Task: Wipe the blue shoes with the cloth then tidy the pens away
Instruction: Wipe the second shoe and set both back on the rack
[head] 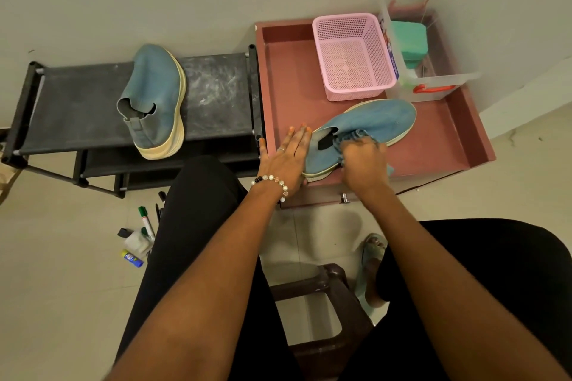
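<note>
Two hands work one blue slip-on shoe (371, 124): left hand (286, 158) lies flat, fingers straight, against its heel; right hand (365, 161) clutches a blue cloth (356, 136) on its upper.

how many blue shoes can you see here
2: one blue shoe lies on its side on the black rack; the other blue shoe is on the red tray, under the cloth in the right hand.

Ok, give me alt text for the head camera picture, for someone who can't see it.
A seated person's right hand rubs a cloth on a blue shoe atop a reddish cabinet, left hand flat against its heel. The second blue shoe sits on a black rack; pens lie on the floor.
</note>
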The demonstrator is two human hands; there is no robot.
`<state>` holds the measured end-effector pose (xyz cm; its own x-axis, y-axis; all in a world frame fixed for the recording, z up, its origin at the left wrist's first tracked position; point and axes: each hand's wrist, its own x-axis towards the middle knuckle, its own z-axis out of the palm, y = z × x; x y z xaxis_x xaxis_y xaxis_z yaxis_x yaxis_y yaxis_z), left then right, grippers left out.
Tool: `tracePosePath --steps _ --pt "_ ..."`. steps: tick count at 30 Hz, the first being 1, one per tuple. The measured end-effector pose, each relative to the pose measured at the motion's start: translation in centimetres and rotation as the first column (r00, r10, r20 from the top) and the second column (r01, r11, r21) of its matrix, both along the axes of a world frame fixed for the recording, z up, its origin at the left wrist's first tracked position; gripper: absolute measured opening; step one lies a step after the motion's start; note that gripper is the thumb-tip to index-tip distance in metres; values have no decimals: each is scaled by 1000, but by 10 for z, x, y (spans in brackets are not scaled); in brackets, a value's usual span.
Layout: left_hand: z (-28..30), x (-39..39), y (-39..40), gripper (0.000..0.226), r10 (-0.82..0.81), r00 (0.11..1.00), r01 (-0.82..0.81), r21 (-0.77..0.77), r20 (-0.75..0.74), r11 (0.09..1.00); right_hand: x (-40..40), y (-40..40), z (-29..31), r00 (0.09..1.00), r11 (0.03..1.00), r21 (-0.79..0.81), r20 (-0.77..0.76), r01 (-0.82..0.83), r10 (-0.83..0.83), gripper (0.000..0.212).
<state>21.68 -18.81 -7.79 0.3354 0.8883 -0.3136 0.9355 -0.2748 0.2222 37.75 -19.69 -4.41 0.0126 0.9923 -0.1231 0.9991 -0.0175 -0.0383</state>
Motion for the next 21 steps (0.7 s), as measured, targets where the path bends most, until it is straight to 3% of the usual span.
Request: tracePosePath --steps 3,5,7,10,12,15,18,21 --pt "1 0 0 93 -7 1000 7 12 -7 1000 -43 -16 -8 988 999 -14 -151 31 -32 25" --pt "1 0 0 85 -7 1000 7 38 -10 999 -52 -32 -11 949 1000 -21 -315 13 -19 37" --pt "2 0 -1 90 -14 1000 14 32 -14 999 -33 -39 -12 892 998 24 -446 -63 67 46" --pt "1 -1 -1 101 -23 1000 23 8 -12 1000 18 -32 -15 841 956 58 -463 -287 280 52" --pt "0 -1 1 106 -23 1000 23 4 -18 1000 44 -15 -18 865 946 90 -386 -311 321 51" --pt "0 0 1 108 -19 999 19 -3 -27 1000 57 3 -25 958 994 87 -271 -73 94 46" --pt "-1 0 0 106 -15 999 16 5 -33 1000 29 -3 -36 948 976 92 -271 196 -165 44" --pt "-2 1 0 94 -7 1000 8 22 -21 1000 -32 -24 -36 917 973 115 -372 200 -145 51"
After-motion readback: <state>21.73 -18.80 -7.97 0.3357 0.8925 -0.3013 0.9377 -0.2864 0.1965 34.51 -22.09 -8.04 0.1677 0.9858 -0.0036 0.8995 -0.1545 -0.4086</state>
